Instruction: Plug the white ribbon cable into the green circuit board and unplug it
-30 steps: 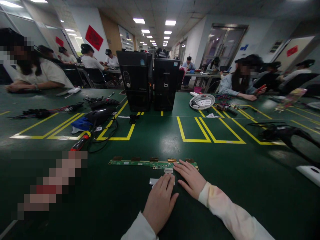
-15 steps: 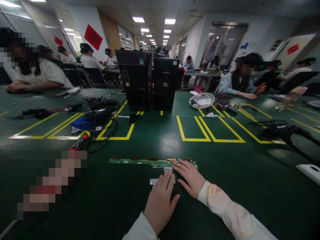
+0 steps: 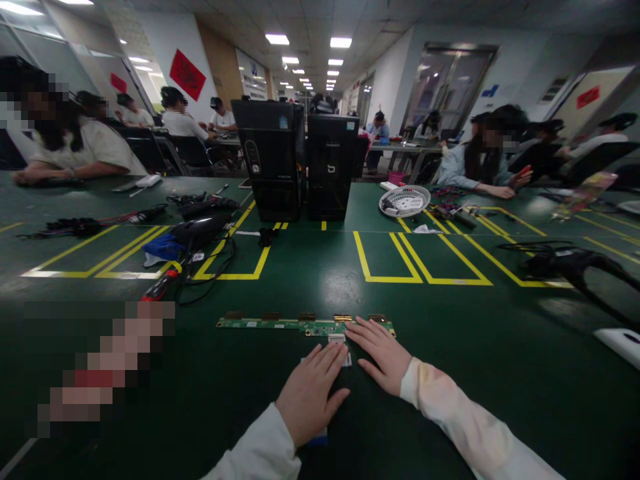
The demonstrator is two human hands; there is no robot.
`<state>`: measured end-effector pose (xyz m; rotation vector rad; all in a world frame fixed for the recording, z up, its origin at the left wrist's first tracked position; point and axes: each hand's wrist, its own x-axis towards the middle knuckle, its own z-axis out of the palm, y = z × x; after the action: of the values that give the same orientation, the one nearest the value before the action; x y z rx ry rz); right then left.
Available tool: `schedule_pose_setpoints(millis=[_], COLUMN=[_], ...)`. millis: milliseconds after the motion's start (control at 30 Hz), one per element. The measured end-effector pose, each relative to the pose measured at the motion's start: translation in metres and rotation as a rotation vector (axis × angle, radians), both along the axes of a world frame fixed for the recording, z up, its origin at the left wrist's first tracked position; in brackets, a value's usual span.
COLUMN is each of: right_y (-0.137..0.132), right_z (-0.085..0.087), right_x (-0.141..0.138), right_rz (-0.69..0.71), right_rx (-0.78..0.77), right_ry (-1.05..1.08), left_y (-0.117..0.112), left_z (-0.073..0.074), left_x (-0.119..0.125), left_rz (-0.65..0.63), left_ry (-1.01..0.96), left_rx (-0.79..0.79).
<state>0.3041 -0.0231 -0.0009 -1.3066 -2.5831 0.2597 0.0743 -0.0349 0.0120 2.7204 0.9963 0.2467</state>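
A long narrow green circuit board (image 3: 280, 325) lies on the dark green table (image 3: 450, 373) in front of me. My right hand (image 3: 383, 353) lies flat with fingers spread, its fingertips on the board's right end. My left hand (image 3: 307, 393) rests flat on a white flat ribbon strip (image 3: 349, 360) that runs from the board's small white connector (image 3: 337, 339) towards me. Most of the strip is hidden under that hand. Neither hand grips anything.
Two black computer towers (image 3: 300, 157) stand at the table's middle back. Cables and a red-handled tool (image 3: 163, 285) lie at left, a white fan grille (image 3: 404, 201) and black cables (image 3: 565, 263) at right. Other people sit around the tables. Yellow tape (image 3: 385, 267) marks boxes.
My left hand has slid a little left and towards me along the white strip, covering more of it. My right hand has stayed on the board's right end.
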Motion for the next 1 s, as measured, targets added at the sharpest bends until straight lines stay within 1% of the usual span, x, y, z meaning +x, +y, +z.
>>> schedule_pose_setpoints(millis=[167,367,533,667,867,1000], right_y=[0.002,0.002,0.002,0.002,0.002,0.003], right_z=[0.000,0.003,0.003,0.003,0.006,0.008], right_x=[0.001,0.001,0.001,0.001,0.000,0.000], right_rz=[0.011,0.008,0.016,0.017,0.002,-0.002], right_rx=[0.002,0.009,0.009,0.014,-0.021,-0.037], right_ry=[0.011,0.008,0.016,0.015,-0.015,-0.019], left_y=[0.011,0.020,0.025,0.033,0.048,0.050], left_z=[0.008,0.007,0.011,0.013,0.015,0.015], left_x=[-0.009,-0.015,-0.018,-0.022,-0.026,-0.026], left_rz=[-0.079,-0.151,-0.169,-0.225,-0.298,-0.319], left_ry=[0.032,0.015,0.034,0.017,0.041,0.044], left_rx=[-0.035,-0.036,-0.049,-0.060,-0.069,-0.060])
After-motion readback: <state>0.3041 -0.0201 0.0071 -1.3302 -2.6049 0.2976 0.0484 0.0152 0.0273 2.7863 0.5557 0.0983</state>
